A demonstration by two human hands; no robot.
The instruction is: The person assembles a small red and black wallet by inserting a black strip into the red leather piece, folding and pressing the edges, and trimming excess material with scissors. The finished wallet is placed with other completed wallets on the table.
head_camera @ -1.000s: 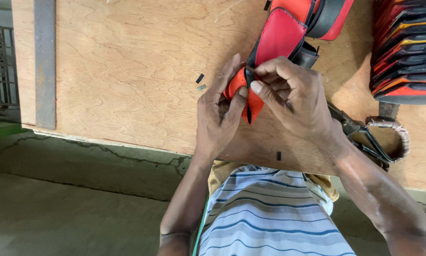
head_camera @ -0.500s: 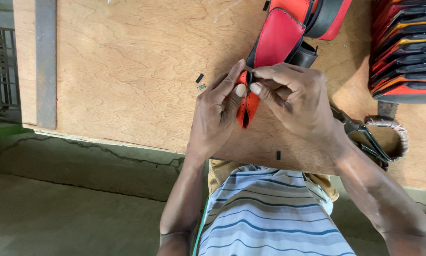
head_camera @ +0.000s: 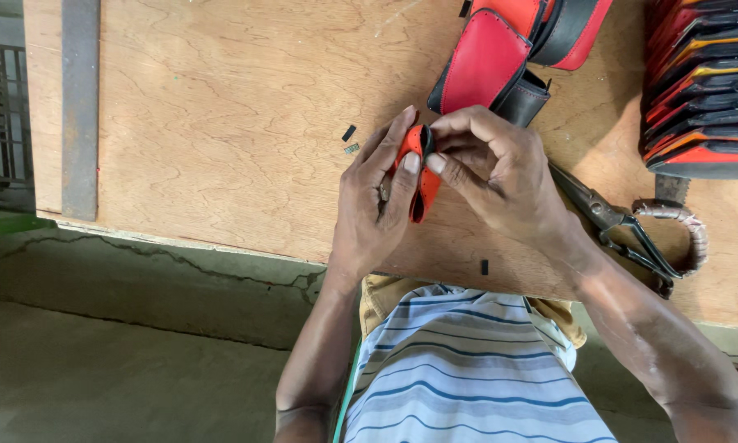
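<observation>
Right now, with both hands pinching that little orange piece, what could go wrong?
1. The small folded orange leather piece is held only by fingertips of the left hand and right hand, above the wooden table; it might slip or unfold.
2. The metal scissors with wrapped handle lie open right beside the right wrist; a careless move could nick it.

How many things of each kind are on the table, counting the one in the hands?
Orange strap held by left hand and right hand: 1
Red pouches: 2
Scissors: 1
Stack of red-black pieces: 1
Small black scraps: 3
Total: 8
</observation>
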